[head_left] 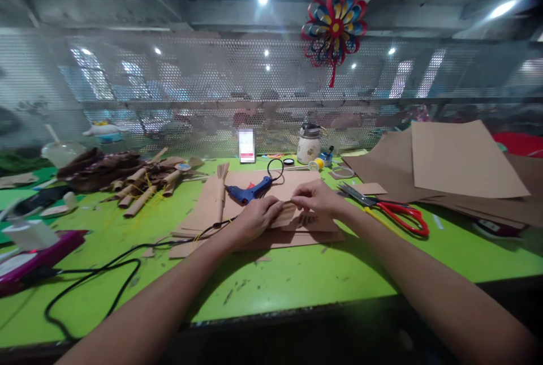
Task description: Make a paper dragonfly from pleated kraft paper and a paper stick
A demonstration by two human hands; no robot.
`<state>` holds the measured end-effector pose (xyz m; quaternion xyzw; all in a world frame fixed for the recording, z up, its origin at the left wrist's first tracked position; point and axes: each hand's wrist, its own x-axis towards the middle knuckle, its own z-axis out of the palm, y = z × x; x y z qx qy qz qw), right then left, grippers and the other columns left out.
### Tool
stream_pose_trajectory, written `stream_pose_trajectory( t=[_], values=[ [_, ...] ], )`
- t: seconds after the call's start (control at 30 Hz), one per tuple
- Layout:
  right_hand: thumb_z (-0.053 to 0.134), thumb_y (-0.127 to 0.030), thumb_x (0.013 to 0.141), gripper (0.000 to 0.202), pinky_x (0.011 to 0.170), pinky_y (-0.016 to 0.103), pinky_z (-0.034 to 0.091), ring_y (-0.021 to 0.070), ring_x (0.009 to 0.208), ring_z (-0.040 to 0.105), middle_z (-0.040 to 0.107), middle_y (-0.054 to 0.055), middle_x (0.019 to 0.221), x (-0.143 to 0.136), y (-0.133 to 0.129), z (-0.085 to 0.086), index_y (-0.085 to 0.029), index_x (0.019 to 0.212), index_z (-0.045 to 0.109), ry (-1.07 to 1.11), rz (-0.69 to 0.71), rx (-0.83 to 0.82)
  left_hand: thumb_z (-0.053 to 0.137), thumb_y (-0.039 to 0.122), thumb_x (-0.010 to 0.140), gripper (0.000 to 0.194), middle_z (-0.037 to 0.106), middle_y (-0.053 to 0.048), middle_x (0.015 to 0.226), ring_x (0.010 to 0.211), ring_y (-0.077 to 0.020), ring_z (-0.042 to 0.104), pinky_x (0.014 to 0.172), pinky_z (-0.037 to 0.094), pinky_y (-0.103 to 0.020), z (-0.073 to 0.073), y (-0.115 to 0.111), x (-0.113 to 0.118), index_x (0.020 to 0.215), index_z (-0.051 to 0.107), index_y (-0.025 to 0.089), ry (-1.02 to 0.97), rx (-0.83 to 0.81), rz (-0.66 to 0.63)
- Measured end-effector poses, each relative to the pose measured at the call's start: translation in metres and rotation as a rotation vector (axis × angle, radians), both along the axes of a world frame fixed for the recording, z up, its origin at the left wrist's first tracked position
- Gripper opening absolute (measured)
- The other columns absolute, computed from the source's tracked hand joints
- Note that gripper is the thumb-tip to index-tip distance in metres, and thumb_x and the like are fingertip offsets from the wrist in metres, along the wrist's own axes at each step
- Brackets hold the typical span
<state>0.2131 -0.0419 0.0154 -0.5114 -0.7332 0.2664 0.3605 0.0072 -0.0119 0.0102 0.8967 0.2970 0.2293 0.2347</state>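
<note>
Brown paper piece [284, 218] sits between the left grip [260, 217] and right grip [316, 198], both pinched narrow on it. Even, light pressure should keep its edge straight, clear of the blue glue gun [251, 190] just beyond the left grip.

The left hand [258, 219] and right hand [316, 198] cover parts of the small paper [283, 218] between them, so its whole shape is hidden. Both arms [186, 281] are cut off at the near edge. The purple power strip [55, 254] is cut off on the left, and the red thing [520, 143] on the right. Big paper sheets [464, 158] hide part of a dark thing [494, 230] under them. The phone screen [246, 145] is blurry, like the room behind the holey wall [203, 82]. Dark bits [229, 296] on the near side are too small to tell.
</note>
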Motion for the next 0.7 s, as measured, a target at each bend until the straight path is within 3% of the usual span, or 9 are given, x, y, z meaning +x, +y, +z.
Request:
stream_pose_trajectory(
  t=[0.17, 0.33, 0.43, 0.5, 0.7],
  values=[
    [0.056, -0.026, 0.073, 0.015, 0.046, 0.019, 0.040, 0.0082, 0.047, 0.048, 0.057, -0.001, 0.054, 0.003, 0.003, -0.002, -0.013, 0.068, 0.062, 0.024, 0.013, -0.036, 0.040, 0.040, 0.089, 0.030, 0.064, -0.005, 0.082, 0.071, -0.0158, 0.054, 0.062, 0.036, -0.027, -0.003, 0.000, 0.000, 0.091, 0.060, 0.017, -0.022, -0.082, -0.038],
    [0.056, -0.027, 0.073, 0.015, 0.043, 0.019, 0.038, 0.0082, 0.044, 0.047, 0.054, -0.002, 0.052, 0.004, 0.007, -0.010, -0.013, 0.068, 0.060, 0.115, 0.029, -0.116, 0.043, 0.024, 0.084, 0.020, 0.056, -0.002, 0.064, 0.057, -0.0120, 0.045, 0.054, 0.029, -0.026, -0.007, 0.003, -0.003, 0.073, 0.056, 0.016, 0.044, 0.073, -0.021],
    [0.056, -0.029, 0.074, 0.019, 0.047, 0.019, 0.041, 0.0094, 0.050, 0.051, 0.057, 0.000, 0.056, 0.004, 0.008, -0.010, -0.012, 0.070, 0.062, 0.101, 0.024, -0.073, 0.050, 0.014, 0.071, 0.006, 0.048, 0.002, 0.059, 0.054, -0.0102, 0.038, 0.051, 0.024, -0.025, -0.005, 0.001, -0.006, 0.066, 0.049, 0.017, 0.099, 0.178, -0.043],
    [0.058, -0.031, 0.074, 0.021, 0.052, 0.020, 0.043, 0.0107, 0.057, 0.055, 0.062, 0.002, 0.063, 0.003, 0.005, -0.007, -0.011, 0.073, 0.065, 0.068, 0.035, -0.034, 0.052, 0.011, 0.066, 0.008, 0.046, 0.003, 0.060, 0.055, -0.0100, 0.038, 0.050, 0.024, -0.024, -0.003, -0.002, -0.006, 0.067, 0.046, 0.017, 0.109, 0.217, -0.053],
    [0.062, -0.032, 0.073, 0.024, 0.059, 0.023, 0.048, 0.0145, 0.065, 0.062, 0.069, 0.005, 0.073, -0.004, -0.004, -0.003, -0.012, 0.083, 0.070, 0.034, 0.102, -0.032, 0.046, 0.011, 0.070, 0.007, 0.049, 0.002, 0.063, 0.057, -0.0105, 0.040, 0.052, 0.026, -0.024, -0.001, -0.004, -0.004, 0.067, 0.044, 0.018, 0.080, 0.230, -0.049]
  ],
)
